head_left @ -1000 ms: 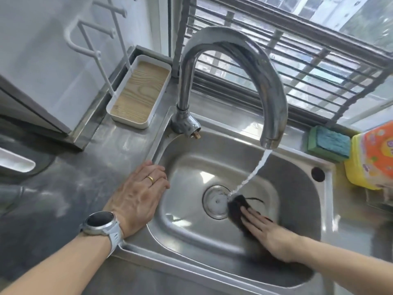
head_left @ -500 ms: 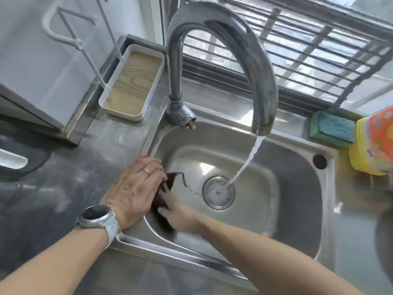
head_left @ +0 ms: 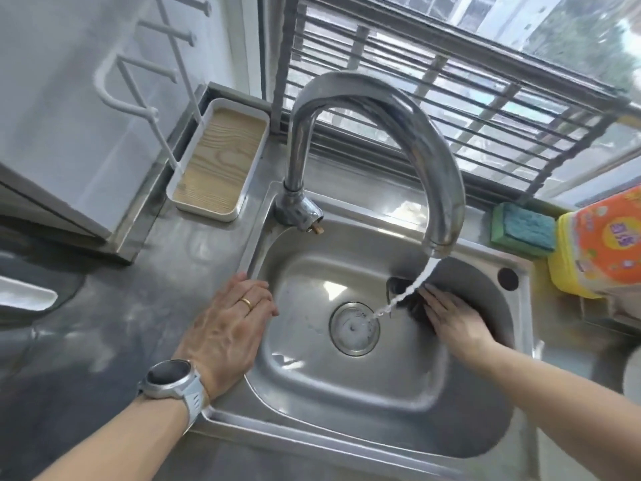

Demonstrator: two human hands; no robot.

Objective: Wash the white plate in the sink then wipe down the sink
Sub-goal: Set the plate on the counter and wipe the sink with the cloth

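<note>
Under the faucet point(head_left: 378, 140), we see the steel sink point(head_left: 347, 387) holding only a dark cloth point(head_left: 404, 295) and running water falling on its drain point(head_left: 354, 328). Our right hand point(head_left: 451, 319) presses the cloth flat, fingers extended, against the sink's far right wall. Our left hand point(head_left: 229, 328) rests open on the sink's left rim. We see no white plate; the sink looks wet and shiny.

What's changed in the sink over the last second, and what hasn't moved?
The right hand swept the dark cloth from beside the drain to the basin's left wall, then across to the far right side, pressing it flat throughout. The left hand stayed on the sink rim, and the faucet kept running.
</note>
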